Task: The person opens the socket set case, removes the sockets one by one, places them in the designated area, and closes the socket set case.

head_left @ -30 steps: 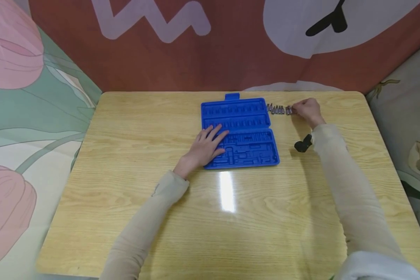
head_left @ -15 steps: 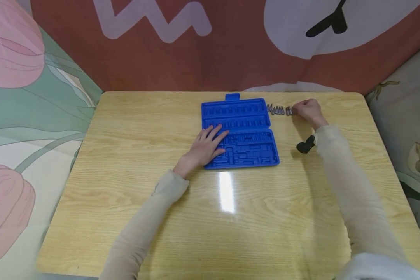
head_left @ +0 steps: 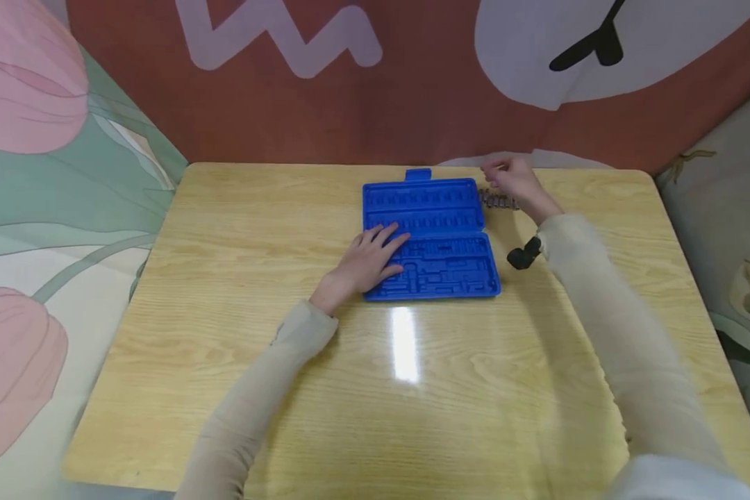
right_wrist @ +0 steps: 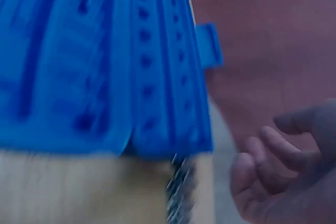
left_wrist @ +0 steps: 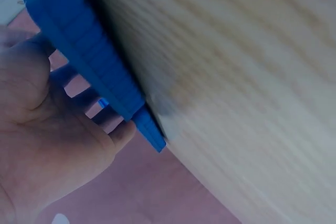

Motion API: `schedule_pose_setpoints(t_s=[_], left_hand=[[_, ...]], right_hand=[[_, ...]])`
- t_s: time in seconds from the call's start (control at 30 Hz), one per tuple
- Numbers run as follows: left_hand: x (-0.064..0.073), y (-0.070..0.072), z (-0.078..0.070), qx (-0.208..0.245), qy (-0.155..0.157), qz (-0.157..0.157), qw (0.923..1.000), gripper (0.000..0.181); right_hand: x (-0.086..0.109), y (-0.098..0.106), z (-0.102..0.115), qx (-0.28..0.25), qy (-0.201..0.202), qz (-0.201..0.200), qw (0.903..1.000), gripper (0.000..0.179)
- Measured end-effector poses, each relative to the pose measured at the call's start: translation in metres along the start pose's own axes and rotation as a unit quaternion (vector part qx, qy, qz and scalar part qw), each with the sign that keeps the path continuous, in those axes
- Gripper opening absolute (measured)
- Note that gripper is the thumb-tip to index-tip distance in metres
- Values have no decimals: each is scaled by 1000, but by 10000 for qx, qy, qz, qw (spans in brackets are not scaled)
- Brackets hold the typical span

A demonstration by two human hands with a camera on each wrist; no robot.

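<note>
A blue plastic tool case [head_left: 453, 267] lies unfolded on the table, its moulded slots facing up. My left hand [head_left: 364, 265] rests on the case's left side with fingers spread. In the left wrist view, that hand [left_wrist: 52, 140] lies along the case's edge. Just right of the case is a row of small metal pieces [head_left: 498, 201] that look like socket bits; they are blurred in the right wrist view. Raised above and behind this row is my right hand [head_left: 517, 184]. Its fingers [right_wrist: 281, 150] are loosely bent, thumb apart, with nothing visible between them.
The wooden table [head_left: 250, 236] backs onto a red printed curtain [head_left: 412, 118], close behind the case's latch tab [head_left: 419, 175]. A black wrist camera [head_left: 524, 254] juts out from the right sleeve, above the table.
My right hand has left the right end of the row of metal pieces, rising and shifting left toward the case. My left hand has stayed on the case.
</note>
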State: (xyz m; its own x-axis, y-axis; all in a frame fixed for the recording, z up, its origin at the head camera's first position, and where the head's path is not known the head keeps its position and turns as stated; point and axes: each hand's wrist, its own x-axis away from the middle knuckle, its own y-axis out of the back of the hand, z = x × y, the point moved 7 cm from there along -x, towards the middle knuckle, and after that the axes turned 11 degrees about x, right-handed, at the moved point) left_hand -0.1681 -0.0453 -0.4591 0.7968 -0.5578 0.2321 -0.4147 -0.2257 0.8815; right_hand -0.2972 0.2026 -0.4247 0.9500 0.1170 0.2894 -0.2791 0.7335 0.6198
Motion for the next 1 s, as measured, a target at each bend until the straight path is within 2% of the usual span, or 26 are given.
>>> schedule_pose_setpoints(t_s=[0.07, 0.17, 0.33, 0.47, 0.63, 0.73, 0.87, 1.0], left_hand=[[-2, 2, -2, 103, -52, 35, 9999, 63], [-5, 10, -4, 348, -141, 14, 9993, 61], [-13, 36, 6, 766, -157, -314, 9964, 58], [-29, 55, 24, 731, 35, -618, 9954, 58], [-54, 66, 50, 711, 448, -998, 9915, 53], [-63, 66, 63, 868, 784, -1149, 9865, 49], [-65, 58, 75, 1020, 1168, -1150, 9812, 45], [-63, 55, 81, 1110, 1268, -1285, 9773, 36]], right_hand=[[-1, -10, 14, 410, 114, 328, 9986, 45], [-1, -23, 29, 993, 381, 763, 9914, 46], [1, -35, 38, 1566, 1006, 1001, 9774, 49], [0, -39, 37, 1660, 1315, 835, 9738, 49], [-16, -50, 34, 2040, 1534, 544, 9653, 44], [-24, -60, 29, 2466, 1407, 489, 9576, 41], [-26, -65, 19, 2997, 1182, 318, 9462, 32], [-22, -60, 12, 3116, 911, 1, 9458, 23]])
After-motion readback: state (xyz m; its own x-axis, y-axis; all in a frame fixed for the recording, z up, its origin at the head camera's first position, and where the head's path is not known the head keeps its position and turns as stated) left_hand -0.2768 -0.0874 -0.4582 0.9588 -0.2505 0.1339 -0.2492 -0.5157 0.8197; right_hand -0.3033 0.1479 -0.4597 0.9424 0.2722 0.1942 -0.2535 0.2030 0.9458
